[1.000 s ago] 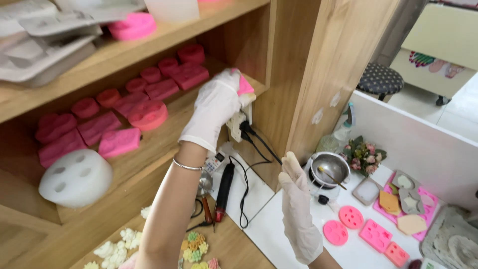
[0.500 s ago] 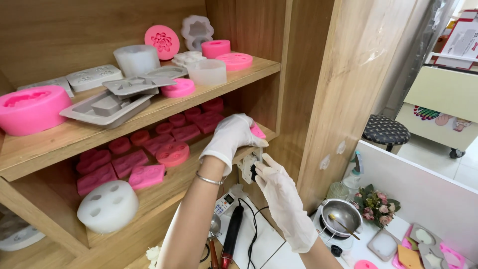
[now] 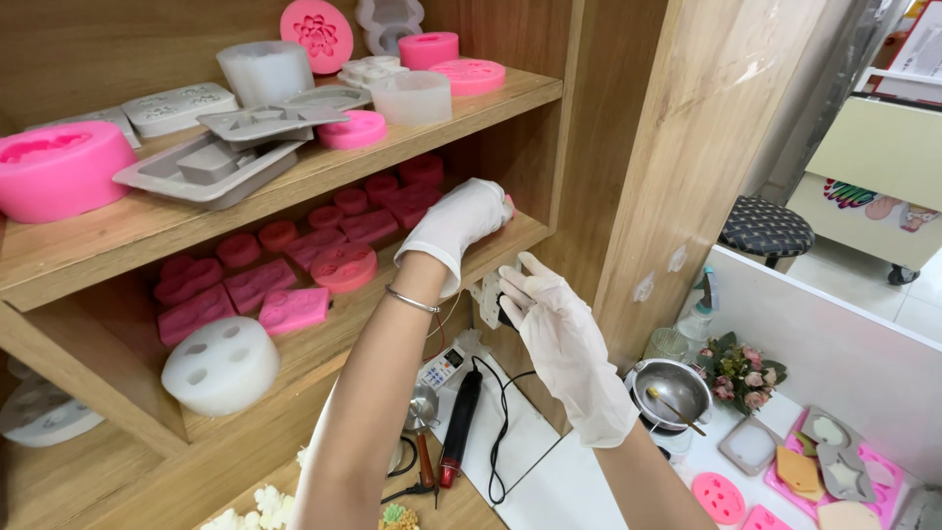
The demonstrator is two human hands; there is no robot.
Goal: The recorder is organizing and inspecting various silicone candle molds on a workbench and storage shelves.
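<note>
Head view, looking down along both arms at a wooden shelf unit. L hand [image 3: 456, 224], in a thin white glove w/ a silver bracelet [image 3: 412, 299] on the wrist, lies on the front edge of the middle wooden shelf [image 3: 392, 294]. Its fingers are bent down over a small pink piece [image 3: 509, 204] that is almost fully hidden, so I cannot tell if they clamp it or only rest on it.

R hand [image 3: 561, 339], also gloved, is just below, at approx. 5 o'clock from the L one. Its fingers [image 3: 530, 270] are drawn together on a small black plug [image 3: 504, 312], which sits in a white socket block [image 3: 487, 297] fixed under the shelf edge. A thin black cable [image 3: 494, 432] drops from there toward 6 o'clock, down to the white surface [image 3: 510, 442], where a black rod-shaped tool with a red tip [image 3: 458, 424] lies.

As I judge it, the step in hand is work at the plug, w/ the L hand steadying against the shelf. A further move there calls for a straight, firm grip, because the socket block is half covered by the R hand and the cable hangs loose.

At 9 o'clock from the hands, flat pink silicone moulds [image 3: 294, 275] and a round white mould with holes [image 3: 221, 365] are on the same shelf. At 3 o'clock from the R hand stands a small metal pot [image 3: 671, 391].
</note>
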